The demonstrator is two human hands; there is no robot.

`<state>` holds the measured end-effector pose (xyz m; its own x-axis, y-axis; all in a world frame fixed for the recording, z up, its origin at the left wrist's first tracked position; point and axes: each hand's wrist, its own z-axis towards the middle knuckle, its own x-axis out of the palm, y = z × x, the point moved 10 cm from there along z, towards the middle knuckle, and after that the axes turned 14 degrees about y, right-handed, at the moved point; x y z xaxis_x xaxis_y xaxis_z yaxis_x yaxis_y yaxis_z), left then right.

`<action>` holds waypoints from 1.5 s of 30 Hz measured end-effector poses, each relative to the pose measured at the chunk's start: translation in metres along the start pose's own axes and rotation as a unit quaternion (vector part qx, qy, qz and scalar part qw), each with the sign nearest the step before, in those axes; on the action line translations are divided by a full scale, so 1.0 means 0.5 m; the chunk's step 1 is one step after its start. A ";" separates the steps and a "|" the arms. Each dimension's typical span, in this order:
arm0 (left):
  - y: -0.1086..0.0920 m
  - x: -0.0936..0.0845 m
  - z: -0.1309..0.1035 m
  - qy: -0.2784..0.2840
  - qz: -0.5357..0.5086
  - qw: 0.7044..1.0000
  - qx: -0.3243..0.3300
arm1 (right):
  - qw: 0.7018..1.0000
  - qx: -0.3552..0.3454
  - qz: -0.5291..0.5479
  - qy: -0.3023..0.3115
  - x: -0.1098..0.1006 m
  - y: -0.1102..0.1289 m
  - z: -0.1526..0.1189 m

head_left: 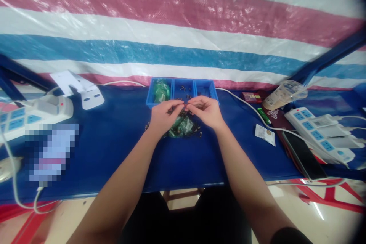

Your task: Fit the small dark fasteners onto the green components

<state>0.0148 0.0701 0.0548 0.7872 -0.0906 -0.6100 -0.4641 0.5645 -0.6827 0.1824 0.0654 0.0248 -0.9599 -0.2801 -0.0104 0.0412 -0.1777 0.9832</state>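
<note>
My left hand [166,115] and my right hand [206,111] meet fingertip to fingertip in front of a blue three-compartment tray [148,97]. Both are pinched closed; whatever lies between the fingertips is too small to make out. Beneath them a green plastic bag [184,127] rests on the blue table [188,164], with small dark and brass-coloured screw-like parts scattered around it. Another green bag [161,90] fills the tray's left compartment. A few small parts [183,88] lie in the middle compartment, and the right one is partly hidden by my right hand.
At the left are a white power strip [17,120], a white bracket [92,97] and a blurred-out device [54,152]. On the right stand a plastic cup [281,95], a packet [265,134], a phone [304,156] and another power strip [317,133]. Cables cross both sides.
</note>
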 end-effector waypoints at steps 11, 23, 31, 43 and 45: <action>0.000 -0.001 0.003 0.004 0.001 1.000 -0.006 | 1.000 0.000 0.005 0.020 0.003 0.003 0.002; 0.009 0.023 0.003 0.045 0.038 0.998 0.013 | 1.000 -0.005 -0.026 0.006 0.003 0.000 0.003; 0.006 0.021 0.003 0.042 0.029 0.999 0.020 | 0.999 -0.019 -0.046 -0.021 -0.004 0.014 -0.001; -0.002 0.012 0.002 0.019 0.044 0.998 0.033 | 0.999 -0.026 -0.020 -0.008 -0.001 0.008 0.002; -0.005 0.011 0.001 0.019 0.054 0.998 0.038 | 0.999 -0.024 -0.026 -0.010 0.000 0.009 0.002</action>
<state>0.0203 0.0688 0.0534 0.7181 -0.0556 -0.6937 -0.5118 0.6333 -0.5805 0.1824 0.0654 0.0293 -0.9662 -0.2513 -0.0571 0.0040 -0.2363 0.9717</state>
